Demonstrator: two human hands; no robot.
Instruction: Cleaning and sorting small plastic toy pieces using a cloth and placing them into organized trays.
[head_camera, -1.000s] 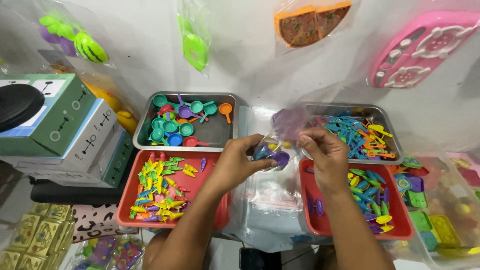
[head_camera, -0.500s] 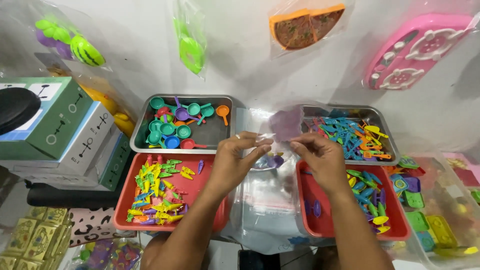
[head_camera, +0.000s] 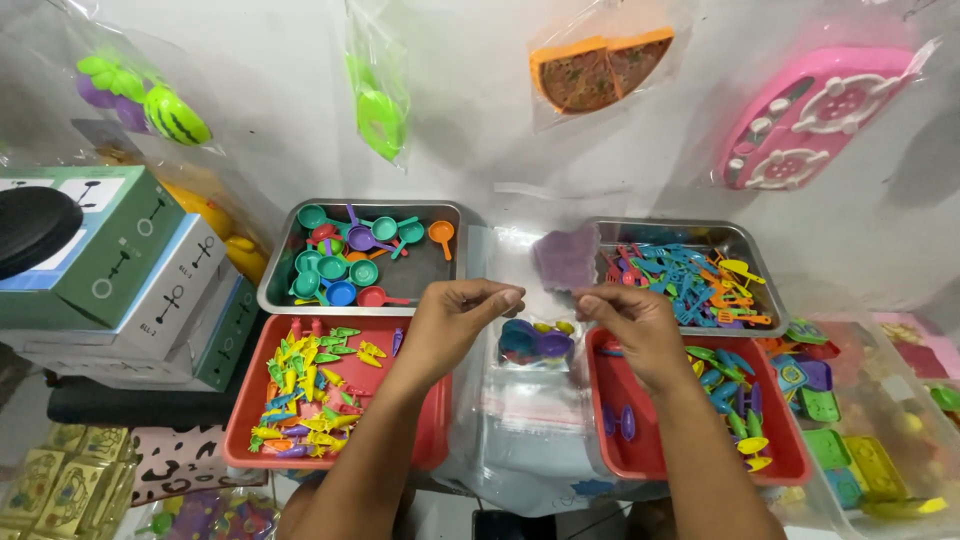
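Observation:
My left hand (head_camera: 455, 318) and my right hand (head_camera: 628, 322) pinch the top corners of a small clear plastic bag (head_camera: 537, 335) that hangs between them. Inside the bag are small blue, purple and yellow toy pieces (head_camera: 535, 342). Under the bag lies a stack of clear bags (head_camera: 530, 420). To the left sits a red tray (head_camera: 400, 400) with tiny yellow, green and orange toy vegetables. To the right a second red tray (head_camera: 650, 450) holds small coloured toy spoons.
A steel tray (head_camera: 430, 265) of small toy pans stands behind the left hand; another steel tray (head_camera: 745, 245) of toy utensils is at the back right. Boxes (head_camera: 120, 270) are stacked at left. Bagged toys hang on the wall, and a clear bin (head_camera: 880, 420) sits at right.
Both hands rose slightly and moved apart along the bag's top edge. The bag now hangs straight with the toy pieces settled at its bottom.

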